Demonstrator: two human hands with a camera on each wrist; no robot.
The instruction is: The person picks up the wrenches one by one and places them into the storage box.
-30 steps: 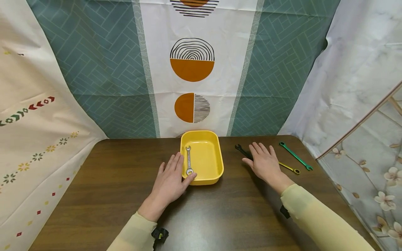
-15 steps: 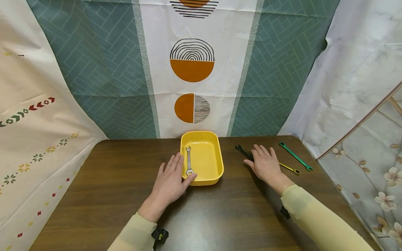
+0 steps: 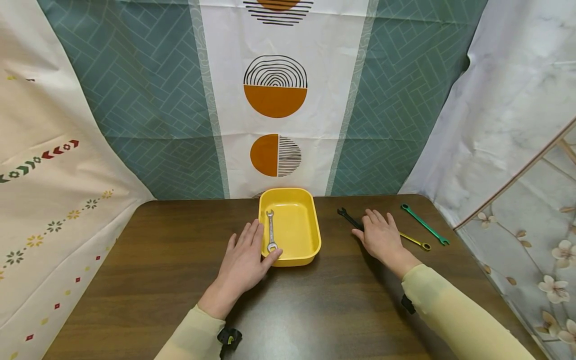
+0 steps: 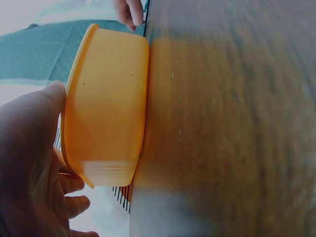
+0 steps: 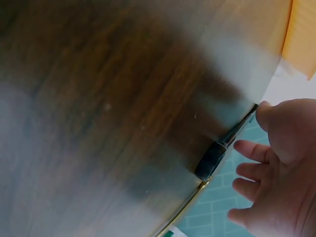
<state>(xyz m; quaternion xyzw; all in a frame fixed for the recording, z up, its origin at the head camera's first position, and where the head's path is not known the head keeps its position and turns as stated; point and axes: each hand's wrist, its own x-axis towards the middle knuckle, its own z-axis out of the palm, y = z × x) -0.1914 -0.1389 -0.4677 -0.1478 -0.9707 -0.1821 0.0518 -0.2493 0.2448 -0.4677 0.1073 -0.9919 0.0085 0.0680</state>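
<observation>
A yellow tray (image 3: 296,227) stands at the back of the table, and a silver combination wrench (image 3: 271,230) lies along its left side. My left hand (image 3: 240,262) rests against the tray's left rim with the fingers fairly straight and the thumb over the near-left corner. My right hand (image 3: 381,239) is over a black wrench (image 3: 349,218) and a yellow wrench (image 3: 416,241), hiding parts of both. In the right wrist view its fingers (image 5: 253,171) are spread and loosely bent just beside the black wrench (image 5: 213,157); whether the thumb touches it I cannot tell.
A green wrench (image 3: 424,224) lies to the right of the right hand. The brown wooden table (image 3: 306,310) meets a patterned cloth (image 3: 279,155) at its back edge, with more cloth hanging at both sides.
My right hand has come slightly lower and nearer to me over the wrenches, its thumb drawn in a little. The left hand and the tray stay where they were.
</observation>
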